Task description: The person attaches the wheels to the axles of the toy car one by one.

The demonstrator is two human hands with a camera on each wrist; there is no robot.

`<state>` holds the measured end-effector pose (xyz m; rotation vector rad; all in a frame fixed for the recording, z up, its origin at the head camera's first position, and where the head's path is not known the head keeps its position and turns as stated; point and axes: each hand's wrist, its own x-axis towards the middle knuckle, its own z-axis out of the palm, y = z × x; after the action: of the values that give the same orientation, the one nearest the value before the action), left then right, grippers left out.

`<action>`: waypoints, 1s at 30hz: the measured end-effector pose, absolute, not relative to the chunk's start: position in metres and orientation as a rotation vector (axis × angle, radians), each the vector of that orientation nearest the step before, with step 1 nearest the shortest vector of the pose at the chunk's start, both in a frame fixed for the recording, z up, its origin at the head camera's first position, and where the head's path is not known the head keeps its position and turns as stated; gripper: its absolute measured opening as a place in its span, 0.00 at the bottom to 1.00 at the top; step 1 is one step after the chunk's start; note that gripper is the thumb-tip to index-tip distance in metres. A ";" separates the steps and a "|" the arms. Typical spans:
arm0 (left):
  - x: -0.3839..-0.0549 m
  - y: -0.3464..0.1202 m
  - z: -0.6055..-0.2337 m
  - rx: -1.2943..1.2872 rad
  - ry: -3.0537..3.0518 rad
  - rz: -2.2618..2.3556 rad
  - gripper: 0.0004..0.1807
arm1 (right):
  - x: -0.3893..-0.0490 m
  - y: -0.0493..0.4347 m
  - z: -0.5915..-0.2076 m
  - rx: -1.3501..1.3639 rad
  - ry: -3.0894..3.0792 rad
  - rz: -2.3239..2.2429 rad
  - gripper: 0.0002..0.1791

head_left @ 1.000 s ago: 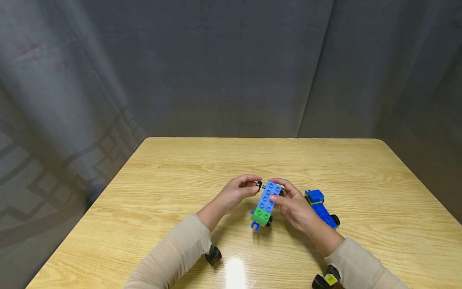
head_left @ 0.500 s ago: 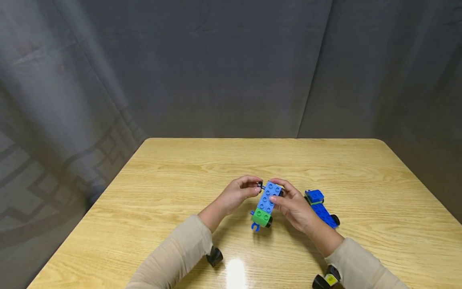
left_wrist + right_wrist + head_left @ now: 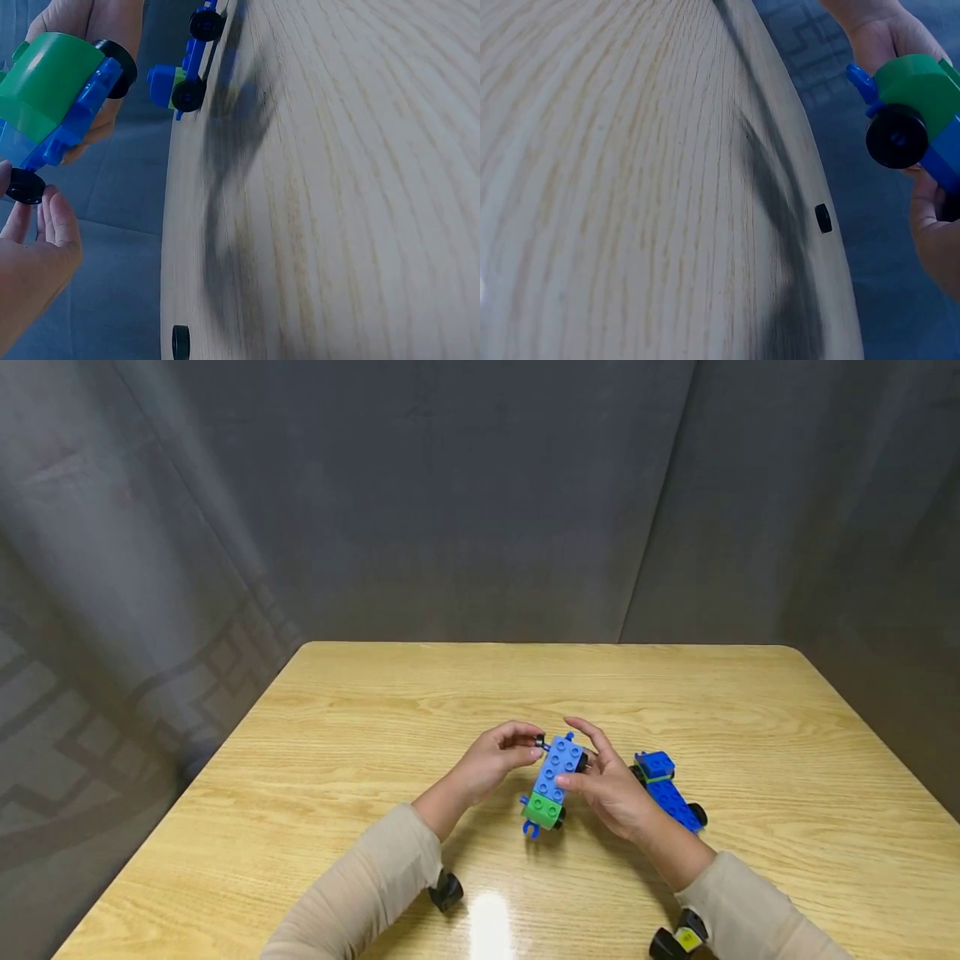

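A toy car (image 3: 557, 768) with light blue and green bricks on a blue base is held above the table. My right hand (image 3: 611, 789) grips it from the right, thumb on the blue brick and index finger raised off the far end. From the left, my left hand (image 3: 491, 760) pinches a small black wheel (image 3: 26, 186) at the end of the far left axle. The near left axle stub (image 3: 524, 800) is bare. Black wheels sit on the right side, one plain in the right wrist view, the near right wheel (image 3: 898, 136).
A second toy car (image 3: 671, 792), dark blue with black wheels, stands on the wooden table (image 3: 360, 718) right of my right hand. A loose black wheel (image 3: 823, 218) lies near the table edge in the right wrist view. Dark curtains (image 3: 465, 510) hang behind.
My left hand has brought the wheel slightly right, against the axle. My right index finger has lifted off the car's far end, uncovering a blue peg there.
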<state>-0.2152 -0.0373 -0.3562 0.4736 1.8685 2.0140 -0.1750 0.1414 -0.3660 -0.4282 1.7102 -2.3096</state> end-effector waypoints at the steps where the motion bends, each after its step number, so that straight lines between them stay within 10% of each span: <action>1: -0.215 -0.037 -0.356 0.473 1.865 2.019 0.17 | -0.175 0.141 -0.365 -0.408 1.714 -2.306 0.41; 30: -0.208 -0.034 -0.355 0.508 2.258 1.929 0.15 | -0.168 0.130 -0.362 -0.205 1.822 -2.403 0.26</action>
<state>-0.2079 -0.0343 -0.3550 0.5081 2.2579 1.9286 -0.1684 0.1296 -0.3618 -0.2049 1.8224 -2.4032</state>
